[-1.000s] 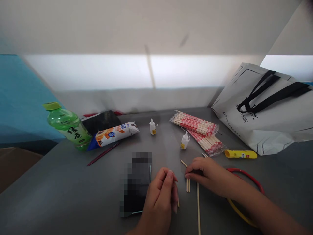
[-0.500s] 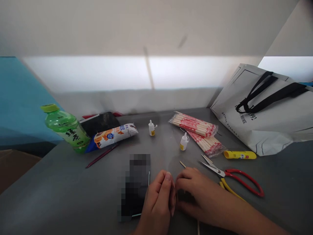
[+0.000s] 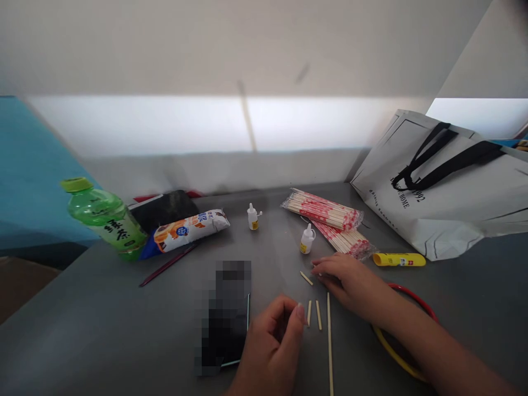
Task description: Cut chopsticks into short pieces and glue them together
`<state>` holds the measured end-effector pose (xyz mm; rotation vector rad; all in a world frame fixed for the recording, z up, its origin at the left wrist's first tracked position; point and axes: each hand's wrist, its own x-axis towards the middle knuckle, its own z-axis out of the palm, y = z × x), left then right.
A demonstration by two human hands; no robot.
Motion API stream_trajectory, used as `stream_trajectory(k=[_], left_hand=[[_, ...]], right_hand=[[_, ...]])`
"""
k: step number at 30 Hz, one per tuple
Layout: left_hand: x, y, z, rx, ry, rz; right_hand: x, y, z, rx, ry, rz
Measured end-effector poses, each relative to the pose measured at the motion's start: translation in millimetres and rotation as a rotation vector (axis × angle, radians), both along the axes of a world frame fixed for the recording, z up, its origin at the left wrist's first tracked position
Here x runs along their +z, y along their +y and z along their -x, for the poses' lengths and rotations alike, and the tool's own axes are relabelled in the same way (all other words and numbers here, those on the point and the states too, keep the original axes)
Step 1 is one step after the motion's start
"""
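My left hand is curled near the table's front, thumb close to the bent fingers; whatever it holds, if anything, is hidden. Just right of its thumb, two short wooden stick pieces lie side by side. My right hand is farther forward, palm down, fingertips pinched at a small pale stick piece that is mostly covered. Another short piece rests left of those fingertips. A long thin wooden stick lies between my hands. Under my right forearm show a red scissor handle and a yellow handle.
Two small white glue bottles stand upright ahead. Behind them are plastic-wrapped stick bundles, a yellow tube and a white bag. On the left are a green bottle, a snack packet, a purple pen and a dark phone-like object.
My hands, close together before, are now apart. The right has moved forward over the scissor blades, uncovering the two short pieces and more of the long stick. The view has shifted slightly.
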<state>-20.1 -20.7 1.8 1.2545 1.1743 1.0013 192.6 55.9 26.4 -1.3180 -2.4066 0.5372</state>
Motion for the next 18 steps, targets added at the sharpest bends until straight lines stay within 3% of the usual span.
stream_trajectory(k=[5,12,15,18], left_hand=[[1.3,2.3,0.8,0.044,0.166,-0.185],[-13.3,0.3,3.4,-0.196,0.466,-0.406],[-18.4,-0.1,3.4,-0.216,0.523,-0.464],[-17.6,0.2,3.8,-0.203,0.516,-0.472]], right_hand=[[18.1,-15.9,-0.9,0.111,-0.04,0.101],[14.4,-24.5,13.1,0.143,-0.087,0.182],[11.8,-26.2,19.0,0.139,-0.081,0.173],[20.9,-25.2,14.7,0.122,-0.079,0.164]])
